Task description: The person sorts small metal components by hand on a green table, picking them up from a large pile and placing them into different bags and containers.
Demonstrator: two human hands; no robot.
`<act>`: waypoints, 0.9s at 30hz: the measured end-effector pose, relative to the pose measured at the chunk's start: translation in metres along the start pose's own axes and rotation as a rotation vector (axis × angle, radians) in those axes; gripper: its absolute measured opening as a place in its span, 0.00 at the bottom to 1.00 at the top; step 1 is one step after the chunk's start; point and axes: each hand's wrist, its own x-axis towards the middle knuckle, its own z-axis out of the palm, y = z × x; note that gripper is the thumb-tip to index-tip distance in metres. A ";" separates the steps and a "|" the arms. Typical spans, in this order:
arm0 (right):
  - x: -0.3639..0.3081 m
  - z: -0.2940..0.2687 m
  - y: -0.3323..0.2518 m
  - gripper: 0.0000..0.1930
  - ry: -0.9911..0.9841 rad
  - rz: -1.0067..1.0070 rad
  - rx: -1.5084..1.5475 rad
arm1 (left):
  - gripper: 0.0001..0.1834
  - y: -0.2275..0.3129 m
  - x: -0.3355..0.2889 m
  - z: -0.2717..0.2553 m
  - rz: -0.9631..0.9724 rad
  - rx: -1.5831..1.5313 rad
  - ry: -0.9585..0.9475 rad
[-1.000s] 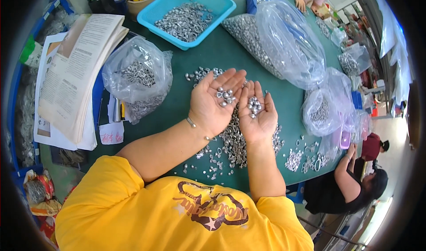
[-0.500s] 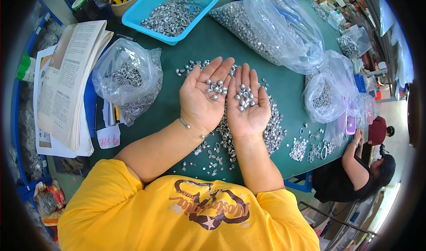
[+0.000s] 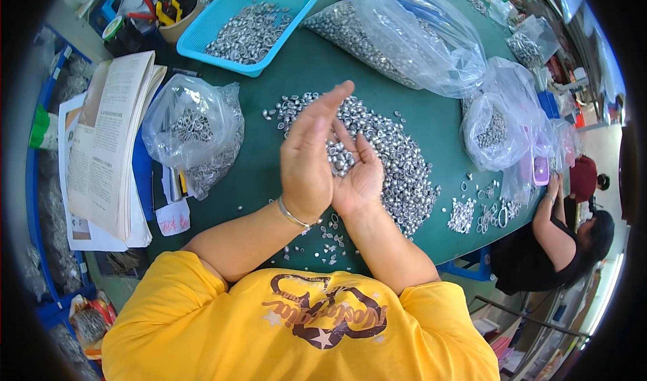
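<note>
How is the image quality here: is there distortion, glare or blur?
Head view: fisheye bending curves the green table edge, with black corners; bright glare on the clear plastic bags; the left hand looks slightly motion-blurred; the small metal pieces in the centre stay sharp.

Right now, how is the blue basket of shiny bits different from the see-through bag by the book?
The blue basket is stiff, open on top and rectangular; the see-through bag is soft, crinkly and lumpy. The basket sits at the far side of the green table; the bag lies nearer, beside the open book. Both hold small silvery metal pieces.
</note>
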 end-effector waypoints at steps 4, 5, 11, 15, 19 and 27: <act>-0.008 0.002 -0.003 0.20 0.018 0.000 0.212 | 0.20 0.019 0.002 0.005 0.014 -0.232 0.077; -0.009 -0.006 -0.005 0.15 0.020 0.020 0.175 | 0.19 0.018 0.000 0.001 0.041 -0.226 0.071; -0.017 -0.022 -0.016 0.09 -0.071 0.214 -0.043 | 0.12 0.040 -0.015 -0.003 -0.178 -0.335 0.093; -0.024 -0.021 -0.050 0.11 -0.129 0.087 -0.045 | 0.12 0.049 -0.034 -0.027 -0.265 -0.271 0.154; -0.026 0.008 -0.088 0.14 -0.224 -0.061 -0.051 | 0.11 0.049 -0.054 -0.057 -0.323 -0.232 0.340; 0.044 0.113 -0.182 0.10 -0.329 -0.475 -0.139 | 0.09 0.055 -0.075 -0.062 -0.451 -0.266 0.476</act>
